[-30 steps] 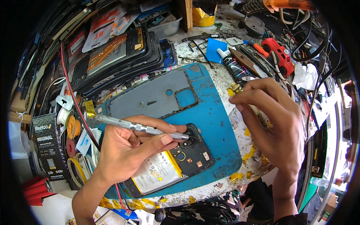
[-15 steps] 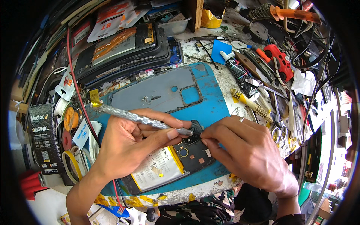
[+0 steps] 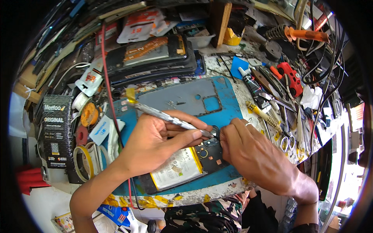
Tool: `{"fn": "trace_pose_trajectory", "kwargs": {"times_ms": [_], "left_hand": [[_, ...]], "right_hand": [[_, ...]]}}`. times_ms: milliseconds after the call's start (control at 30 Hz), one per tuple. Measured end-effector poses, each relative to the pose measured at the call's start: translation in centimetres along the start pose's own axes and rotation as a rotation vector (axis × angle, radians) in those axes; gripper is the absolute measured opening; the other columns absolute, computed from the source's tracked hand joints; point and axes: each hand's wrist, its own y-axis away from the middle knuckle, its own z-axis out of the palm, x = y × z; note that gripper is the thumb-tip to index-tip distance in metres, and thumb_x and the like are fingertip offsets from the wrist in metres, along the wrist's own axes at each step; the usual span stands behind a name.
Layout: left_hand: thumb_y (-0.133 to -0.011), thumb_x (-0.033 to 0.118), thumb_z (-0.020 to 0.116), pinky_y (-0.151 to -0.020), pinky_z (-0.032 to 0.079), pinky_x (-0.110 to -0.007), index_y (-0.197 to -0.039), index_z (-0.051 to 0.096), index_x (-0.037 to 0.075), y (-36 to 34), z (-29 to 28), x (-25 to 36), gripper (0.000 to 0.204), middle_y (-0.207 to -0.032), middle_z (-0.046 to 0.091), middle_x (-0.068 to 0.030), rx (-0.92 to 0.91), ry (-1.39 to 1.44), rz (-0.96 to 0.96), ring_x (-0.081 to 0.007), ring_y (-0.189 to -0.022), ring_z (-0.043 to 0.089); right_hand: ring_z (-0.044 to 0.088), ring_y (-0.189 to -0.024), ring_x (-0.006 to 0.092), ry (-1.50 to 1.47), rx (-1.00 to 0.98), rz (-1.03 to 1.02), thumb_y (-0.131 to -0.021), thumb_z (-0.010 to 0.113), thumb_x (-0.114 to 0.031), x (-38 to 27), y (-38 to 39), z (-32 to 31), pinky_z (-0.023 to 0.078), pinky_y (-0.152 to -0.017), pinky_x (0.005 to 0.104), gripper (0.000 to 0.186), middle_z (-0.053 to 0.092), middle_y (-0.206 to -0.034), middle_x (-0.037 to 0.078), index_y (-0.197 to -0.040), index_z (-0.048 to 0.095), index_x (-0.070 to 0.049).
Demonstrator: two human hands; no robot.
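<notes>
Hands [image 3: 153, 145] [image 3: 254, 157] drawn together, opened phone [image 3: 180, 169] beneath

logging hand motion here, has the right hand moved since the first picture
Yes. Judged against the blue mat, the right hand moved left and nearer the person, from beyond its right edge to the opened phone.

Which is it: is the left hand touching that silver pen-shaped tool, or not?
Touching. In the head view, the left hand pinches the silver pen-shaped tool between thumb and fingers.
</notes>
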Motion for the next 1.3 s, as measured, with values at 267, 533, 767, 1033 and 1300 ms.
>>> {"fn": "trace_pose_trajectory", "kwargs": {"times_ms": [267, 533, 767, 1033, 1300], "left_hand": [[-0.095, 0.006, 0.067, -0.091, 0.057, -0.028, -0.112, 0.065, -0.004, 0.0, -0.4, -0.7, 0.02, -0.112, 0.07, -0.0125, -0.063, -0.061, 0.099, -0.0144, -0.101, 0.068], [-0.098, 0.005, 0.063, -0.095, 0.057, -0.029, -0.113, 0.06, -0.006, 0.1, -0.3, -0.5, 0.019, -0.111, 0.069, -0.0147, -0.054, 0.034, 0.069, -0.0167, -0.103, 0.068], [-0.099, 0.002, 0.058, -0.098, 0.057, -0.031, -0.113, 0.057, -0.007, 0.2, -0.3, 0.1, 0.016, -0.116, 0.066, -0.0177, -0.03, 0.169, 0.151, -0.02, -0.109, 0.066], [-0.103, 0.007, 0.053, -0.097, 0.056, -0.035, -0.109, 0.057, -0.005, 0.5, -0.3, 0.2, 0.014, -0.11, 0.064, -0.0157, 0.003, 0.119, 0.256, -0.0196, -0.103, 0.066], [-0.089, 0.027, 0.075, -0.066, 0.045, -0.031, -0.089, 0.043, 0.01, 1.6, 0.0, 1.9, 0.036, -0.078, 0.045, -0.0009, 0.173, -0.275, 0.271, -0.0101, -0.065, 0.045]], "right_hand": [[0.061, -0.08, 0.0299, -0.047, 0.014, -0.083, -0.085, 0.062, -0.01, 1.0, -0.8, -0.3, 0.053, -0.074, 0.0374, 0.019, 0.053, -0.088, 0.017, -0.089, 0.056, 0.007], [0.063, -0.082, 0.0349, -0.17, -0.079, -0.05, -0.085, 0.067, -0.01, 1.7, -1.1, -0.5, 0.051, -0.07, 0.0425, 0.025, 0.054, -0.088, 0.017, -0.098, 0.049, 0.002], [0.063, -0.085, 0.0383, -0.383, -0.189, 0.098, -0.088, 0.063, -0.009, 3.5, -2.0, -2.3, 0.049, -0.072, 0.0466, 0.02, 0.057, -0.089, 0.017, -0.1, 0.05, -0.001], [0.061, -0.077, 0.0397, -0.371, -0.105, 0.053, -0.088, 0.064, -0.008, 3.1, -1.5, -1.1, 0.048, -0.07, 0.0481, 0.02, 0.055, -0.089, 0.017, -0.099, 0.049, -0.002], [0.06, -0.075, 0.0373, -0.373, -0.051, 0.01, -0.086, 0.065, -0.008, 2.8, -1.3, -0.6, 0.048, -0.065, 0.046, 0.021, 0.052, -0.087, 0.015, -0.098, 0.048, -0.002]]}}
